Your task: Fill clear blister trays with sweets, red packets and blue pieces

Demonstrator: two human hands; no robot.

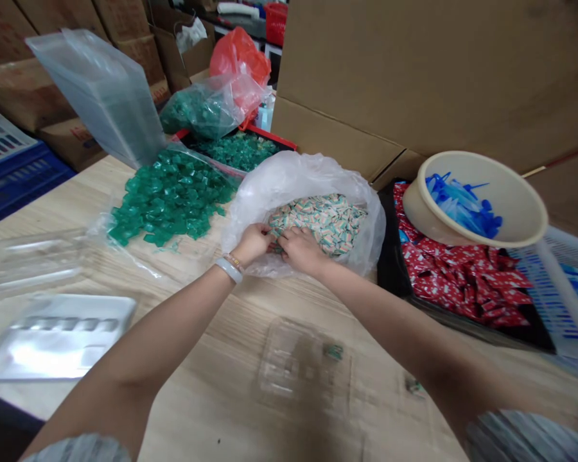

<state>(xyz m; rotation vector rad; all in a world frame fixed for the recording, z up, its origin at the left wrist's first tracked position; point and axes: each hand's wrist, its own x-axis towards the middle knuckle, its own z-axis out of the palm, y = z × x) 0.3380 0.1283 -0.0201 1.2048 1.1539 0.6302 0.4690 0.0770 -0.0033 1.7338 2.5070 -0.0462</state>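
A white plastic bag [255, 186] lies spread open on the wooden table, full of small striped pieces [337, 221] in green, white and orange. At its near left edge my left hand [253, 245] has its fingertips pinched together; what is in them is too small to make out. Close beside it, my right hand [302, 249] rests with bent fingers among the striped pieces, its fingertips partly hidden. Nearer to me lies a clear plastic blister tray [289, 369] with a small green piece [334, 351] in it.
Green translucent chips [173, 192] are heaped at the left, beside stacked clear trays [106, 96]. A white molded tray [62, 337] lies front left. To the right, a cream basin [520, 205] of blue items stands over red packets [467, 282]. A cardboard panel [414, 70] rises behind.
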